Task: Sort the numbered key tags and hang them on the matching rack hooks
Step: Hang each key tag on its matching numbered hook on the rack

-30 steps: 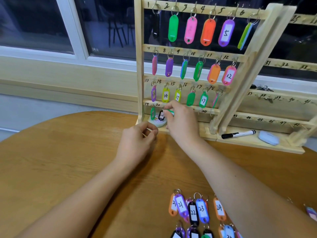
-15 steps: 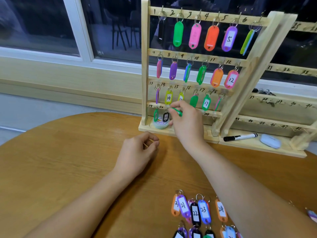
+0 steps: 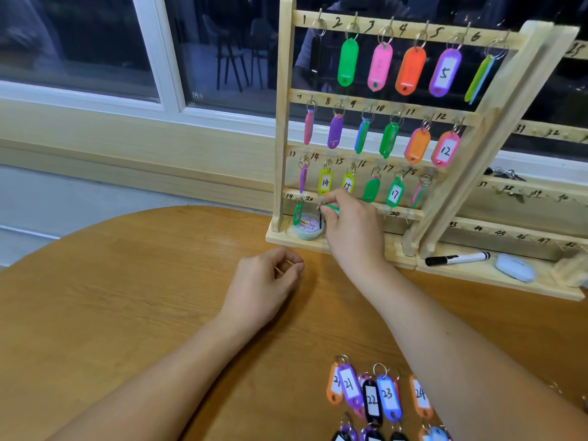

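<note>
1. So, right hand [image 3: 353, 230] pinched a green key tag [image 3: 333, 210] between thumb and fingertips, low at the bottom rail of the rack [image 3: 283, 122]. The tag's ring [image 3: 321, 207] sat right beside the 20 mark [image 3: 308, 198]. The hook there was too small to make out.
2. Tag number was covered and unreadable. Worth checking it against the rail mark before seating.
3. A thin dark strip [image 3: 320, 222] hung just under that spot. It looked like another tag edge-on, but I couldn't confirm. If that hook was taken, this tag probably belonged 1 hook over.
4. Left hand [image 3: 267, 281] rested on the table [image 3: 127, 297] with fingers curled in. Couldn't tell whether it pinched something thin or nothing.
5. For the hang: turn the ring flat to the hook tip, slide it over, and release only once the ring bears the weight. The round tin [image 3: 307, 231] on the base crowded the space below, so approach from the front.
6. Tags 21 to 24 [image 3: 386, 393] lay piled on the table near the body, not yet hung.
</note>
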The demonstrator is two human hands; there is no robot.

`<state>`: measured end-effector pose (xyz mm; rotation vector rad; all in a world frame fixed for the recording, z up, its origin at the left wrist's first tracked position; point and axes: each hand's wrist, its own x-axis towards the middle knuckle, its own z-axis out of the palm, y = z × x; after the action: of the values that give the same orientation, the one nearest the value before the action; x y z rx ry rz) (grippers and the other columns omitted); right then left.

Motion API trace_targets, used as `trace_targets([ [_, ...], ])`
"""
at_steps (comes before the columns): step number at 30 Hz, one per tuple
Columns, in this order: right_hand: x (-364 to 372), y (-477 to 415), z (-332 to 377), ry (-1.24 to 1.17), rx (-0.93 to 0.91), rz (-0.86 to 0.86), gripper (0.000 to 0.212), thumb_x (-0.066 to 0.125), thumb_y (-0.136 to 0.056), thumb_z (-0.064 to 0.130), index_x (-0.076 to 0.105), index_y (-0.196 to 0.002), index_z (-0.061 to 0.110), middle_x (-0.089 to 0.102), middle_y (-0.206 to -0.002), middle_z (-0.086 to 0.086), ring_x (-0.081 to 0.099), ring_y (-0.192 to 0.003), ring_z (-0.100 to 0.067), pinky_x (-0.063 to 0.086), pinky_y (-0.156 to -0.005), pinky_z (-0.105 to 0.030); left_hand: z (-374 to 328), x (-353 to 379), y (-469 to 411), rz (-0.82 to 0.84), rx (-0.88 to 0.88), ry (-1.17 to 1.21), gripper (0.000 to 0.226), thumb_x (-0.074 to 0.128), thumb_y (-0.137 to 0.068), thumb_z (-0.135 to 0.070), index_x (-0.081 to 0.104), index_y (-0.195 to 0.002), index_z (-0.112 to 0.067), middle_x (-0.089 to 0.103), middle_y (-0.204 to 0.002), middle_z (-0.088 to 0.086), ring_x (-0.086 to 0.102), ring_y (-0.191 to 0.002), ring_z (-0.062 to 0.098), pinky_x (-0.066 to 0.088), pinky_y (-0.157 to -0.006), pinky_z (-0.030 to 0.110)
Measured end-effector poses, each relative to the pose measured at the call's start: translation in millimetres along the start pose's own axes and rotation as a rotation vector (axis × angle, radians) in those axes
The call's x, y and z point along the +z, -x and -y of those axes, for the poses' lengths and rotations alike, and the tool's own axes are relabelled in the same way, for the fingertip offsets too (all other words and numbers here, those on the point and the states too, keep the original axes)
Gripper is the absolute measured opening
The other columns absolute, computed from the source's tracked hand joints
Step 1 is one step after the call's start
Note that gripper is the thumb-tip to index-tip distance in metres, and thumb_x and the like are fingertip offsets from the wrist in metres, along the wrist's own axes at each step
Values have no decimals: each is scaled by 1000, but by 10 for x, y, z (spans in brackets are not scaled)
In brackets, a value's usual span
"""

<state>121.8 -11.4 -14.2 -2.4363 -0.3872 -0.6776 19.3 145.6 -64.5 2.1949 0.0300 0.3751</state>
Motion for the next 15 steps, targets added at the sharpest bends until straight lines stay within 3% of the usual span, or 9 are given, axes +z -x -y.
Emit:
trace_targets([
  [4, -38, 35, 13, 36, -10, 96, 19, 68, -101, 28, 72, -118, 21, 77, -98, -4, 67, -100, -32, 54, -76, -41, 3, -3, 6, 20, 2, 3, 4, 74, -96, -30, 74, -93, -32, 75, -75, -14, 68, -69, 7, 58, -74, 32],
  [9, -294, 265, -5, 58, -21, 188, 19, 68, -100, 26, 70, -118, 24, 77, -105, 10, 69, -102, -22, 56, -82, -37, -7, 39, 46, 70, 40, -26, 2, 75, -95, -31, 75, -96, -32, 74, -78, -18, 67, -72, 6, 53, -73, 23],
  [12, -429, 485, -14, -8, 27, 240, 15, 70, -95, 24, 71, -109, 28, 75, -99, 12, 71, -93, -19, 57, -84, -40, -36, 85, 93, 113, 66, -50, 4, 78, -92, -30, 77, -95, -32, 72, -79, -21, 67, -75, 5, 48, -71, 15],
  [15, -578, 668, -62, -74, 96, 304, 8, 72, -92, 25, 74, -99, 29, 72, -88, 14, 67, -78, -9, 56, -82, -33, -94, 115, 150, 180, 100, -41, 6, 79, -91, -27, 78, -96, -31, 73, -80, -20, 68, -76, 6, 51, -73, 17],
])
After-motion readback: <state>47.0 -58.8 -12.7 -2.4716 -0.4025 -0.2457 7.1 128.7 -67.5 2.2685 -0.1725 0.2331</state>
